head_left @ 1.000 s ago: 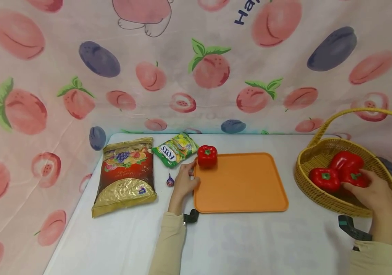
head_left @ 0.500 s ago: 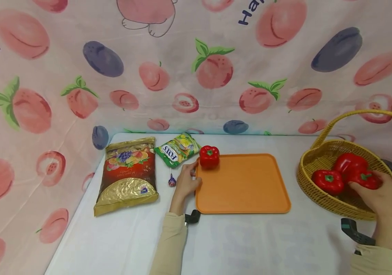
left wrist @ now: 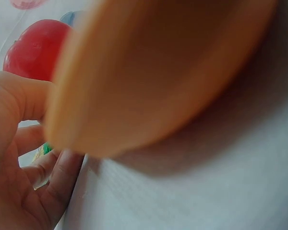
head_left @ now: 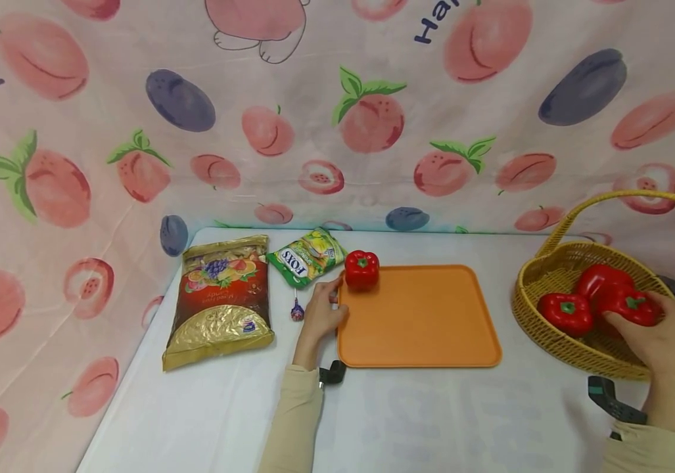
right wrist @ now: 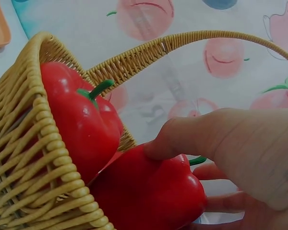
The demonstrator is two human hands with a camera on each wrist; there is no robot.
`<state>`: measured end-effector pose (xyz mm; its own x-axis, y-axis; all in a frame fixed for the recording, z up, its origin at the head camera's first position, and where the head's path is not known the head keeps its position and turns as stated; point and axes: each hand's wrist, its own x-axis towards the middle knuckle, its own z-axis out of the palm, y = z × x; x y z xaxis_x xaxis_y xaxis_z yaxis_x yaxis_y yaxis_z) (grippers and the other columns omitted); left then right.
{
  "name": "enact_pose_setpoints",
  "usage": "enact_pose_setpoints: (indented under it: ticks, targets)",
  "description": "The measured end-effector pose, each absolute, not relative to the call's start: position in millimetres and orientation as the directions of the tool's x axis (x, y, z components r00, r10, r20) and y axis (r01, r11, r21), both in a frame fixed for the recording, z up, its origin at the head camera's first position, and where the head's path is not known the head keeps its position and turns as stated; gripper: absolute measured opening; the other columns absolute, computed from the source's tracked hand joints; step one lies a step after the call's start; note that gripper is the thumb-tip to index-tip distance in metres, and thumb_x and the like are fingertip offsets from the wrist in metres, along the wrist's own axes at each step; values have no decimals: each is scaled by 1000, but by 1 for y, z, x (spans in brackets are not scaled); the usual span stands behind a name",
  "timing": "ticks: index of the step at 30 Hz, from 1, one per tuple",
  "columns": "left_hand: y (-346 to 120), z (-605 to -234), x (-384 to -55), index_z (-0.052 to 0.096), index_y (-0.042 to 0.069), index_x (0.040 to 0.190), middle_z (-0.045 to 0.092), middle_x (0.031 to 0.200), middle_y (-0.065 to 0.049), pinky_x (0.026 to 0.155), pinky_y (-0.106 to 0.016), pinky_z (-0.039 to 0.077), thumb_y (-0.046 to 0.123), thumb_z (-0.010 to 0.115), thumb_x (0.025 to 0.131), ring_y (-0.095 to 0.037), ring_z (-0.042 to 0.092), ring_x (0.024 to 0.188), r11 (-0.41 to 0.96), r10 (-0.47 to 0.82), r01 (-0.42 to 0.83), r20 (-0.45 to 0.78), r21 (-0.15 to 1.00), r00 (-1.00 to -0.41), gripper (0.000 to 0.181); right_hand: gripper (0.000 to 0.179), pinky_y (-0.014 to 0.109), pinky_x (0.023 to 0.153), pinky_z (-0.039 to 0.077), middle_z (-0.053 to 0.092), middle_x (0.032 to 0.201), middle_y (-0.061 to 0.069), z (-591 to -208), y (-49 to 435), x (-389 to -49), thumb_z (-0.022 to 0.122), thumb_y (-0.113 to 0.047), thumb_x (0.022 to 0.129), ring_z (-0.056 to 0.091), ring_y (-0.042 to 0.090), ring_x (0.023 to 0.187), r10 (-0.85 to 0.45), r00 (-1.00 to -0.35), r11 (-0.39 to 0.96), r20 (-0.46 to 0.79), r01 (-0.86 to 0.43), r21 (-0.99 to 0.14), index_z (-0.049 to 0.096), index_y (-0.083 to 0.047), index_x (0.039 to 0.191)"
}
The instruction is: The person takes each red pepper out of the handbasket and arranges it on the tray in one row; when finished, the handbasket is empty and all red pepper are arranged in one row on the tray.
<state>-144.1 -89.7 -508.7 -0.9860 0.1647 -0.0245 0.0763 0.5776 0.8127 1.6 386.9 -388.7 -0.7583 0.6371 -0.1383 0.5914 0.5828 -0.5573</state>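
My left hand grips the left rim of the orange tray; in the left wrist view the thumb lies at the rim and the other fingers are lower, beside it. A red bell pepper stands on the tray's far left corner, close to that hand. On the right, my right hand holds a red bell pepper in the yellow wicker basket, thumb on one side and fingers on the other. More red bell peppers lie in the basket, one with its green stem showing.
Left of the tray lie a large red and gold candy bag, a green FOXS candy bag and a small wrapped lollipop. The basket's tall handle arches over it. A fruit-print cloth hangs behind the white table.
The whole head view has shifted slightly to the right. My right hand has moved slightly with the bell pepper it holds; my left hand stays at the tray's rim.
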Motion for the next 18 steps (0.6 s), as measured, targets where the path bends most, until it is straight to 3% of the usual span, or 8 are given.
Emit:
enact_pose_setpoints:
  ticks: [18]
  targets:
    - [-88, -507, -143, 53, 8, 142, 51, 119, -11, 75, -34, 41, 6, 67, 80, -20, 52, 92, 571, 161, 66, -33, 819, -986, 64, 78, 65, 105, 24, 16, 154, 36, -368, 371, 1, 59, -20, 96, 19, 55, 140, 679, -730, 579, -69, 592, -561, 13, 5, 154]
